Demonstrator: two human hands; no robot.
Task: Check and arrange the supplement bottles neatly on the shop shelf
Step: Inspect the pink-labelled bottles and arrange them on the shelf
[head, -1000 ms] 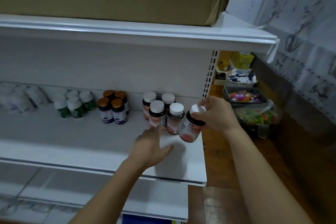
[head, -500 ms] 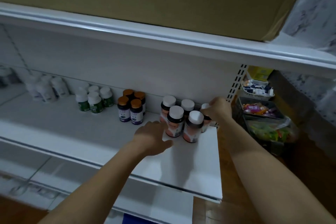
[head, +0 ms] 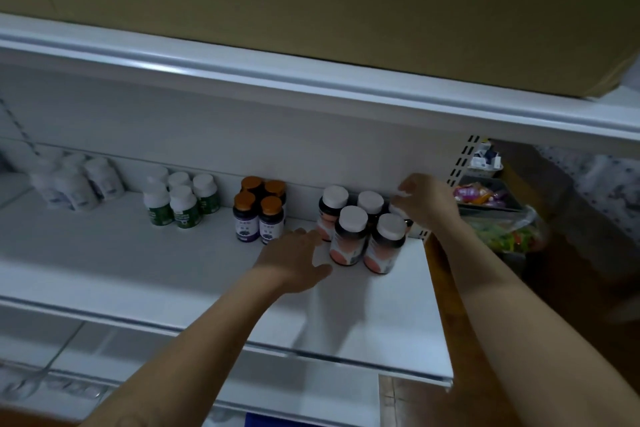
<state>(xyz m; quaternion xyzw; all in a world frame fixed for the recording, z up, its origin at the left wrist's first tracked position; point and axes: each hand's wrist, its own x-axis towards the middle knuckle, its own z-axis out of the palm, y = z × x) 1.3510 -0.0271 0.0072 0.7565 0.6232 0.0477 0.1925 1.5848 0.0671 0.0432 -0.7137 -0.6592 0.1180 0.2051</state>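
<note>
The right hand (head: pixel 427 204) has its grip curled on the cap of a white-capped supplement bottle (head: pixel 396 209) at the shelf's (head: pixel 381 315) back right corner, while the left hand (head: pixel 294 260) is spread wide beside the cluster (head: pixel 349 239); I judge the bottle light, rigid and slick, safer held by its body.

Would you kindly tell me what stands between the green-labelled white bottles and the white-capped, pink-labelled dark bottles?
In the head view, four dark bottles with orange caps and purple labels stand there, clustered two by two.
</note>
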